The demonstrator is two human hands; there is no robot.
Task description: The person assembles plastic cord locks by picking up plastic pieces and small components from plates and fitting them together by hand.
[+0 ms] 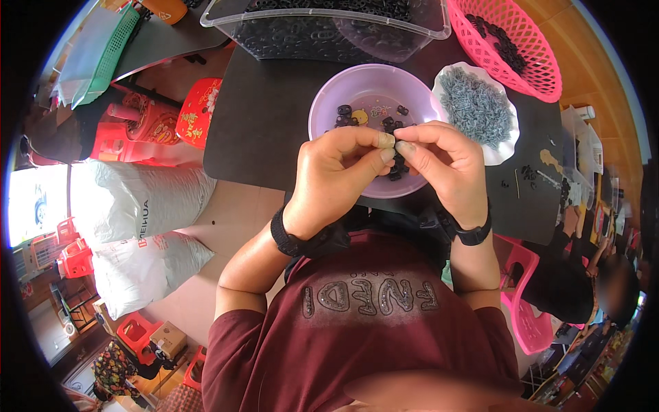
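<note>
Over the near part of a purple basin (329, 93), my left hand (336, 165) and my right hand (449, 161) meet fingertip to fingertip. Thumb and forefinger of each are pinched together around a small black part (396, 140), mostly hidden by the fingers. Several small black pieces (345, 115) lie in the basin, some of them behind my hands. Just right of the basin, close to my right hand, is a white scalloped dish (510, 147) heaped with small grey-blue translucent pieces (475, 106).
A clear plastic bin (329, 48) of black parts stands at the table's far side. A pink basket (549, 72) holds more black pieces at far right. Loose bits (528, 175) lie on the dark table (257, 130). White sacks (141, 206) and a red stool (199, 113) are left.
</note>
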